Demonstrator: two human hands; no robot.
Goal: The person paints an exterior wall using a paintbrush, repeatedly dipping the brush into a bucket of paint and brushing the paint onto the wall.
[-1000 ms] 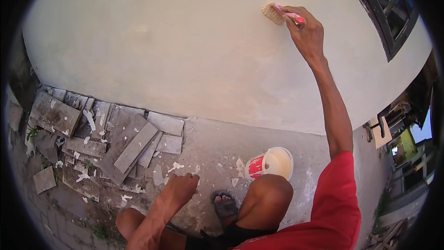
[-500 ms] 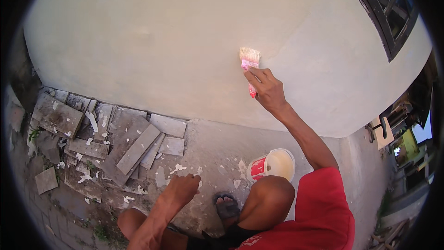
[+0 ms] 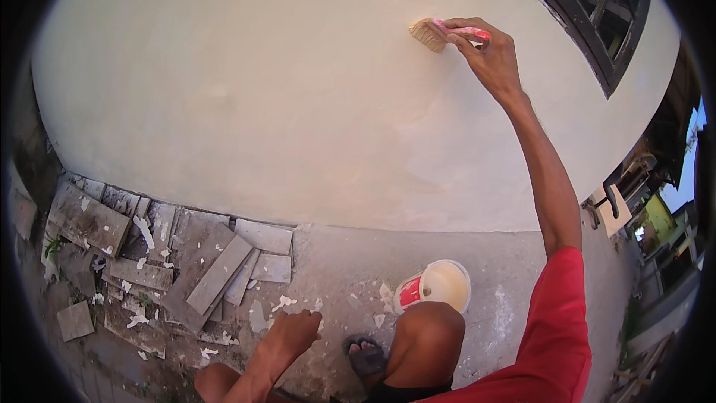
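Note:
My right hand (image 3: pixel 495 61) is closed round the pink-and-red handle of a paintbrush (image 3: pixel 428 34). Its pale bristles press against the cream wall (image 3: pixel 246 67), pointing left and slightly splayed. My arm reaches up and forward, so the brush is high on the wall, left of the window. My left hand (image 3: pixel 294 332) hangs low over the ground with curled fingers, back of the hand upward; I see nothing in it, though the palm is hidden. Near my bent knee, a white and red bucket (image 3: pixel 409 292) holds cream-coloured paint.
Broken tiles and slabs (image 3: pixel 220 276) lie heaped along the wall's foot at left, with white flakes scattered over them. A dark-framed window (image 3: pixel 589 52) is at upper right. My sandalled foot (image 3: pixel 365 357) stands on the concrete ground (image 3: pixel 343 254).
My right hand has carried the brush up and to the right along the wall, and the bristles have turned from pointing up to pointing left. My left hand has barely moved.

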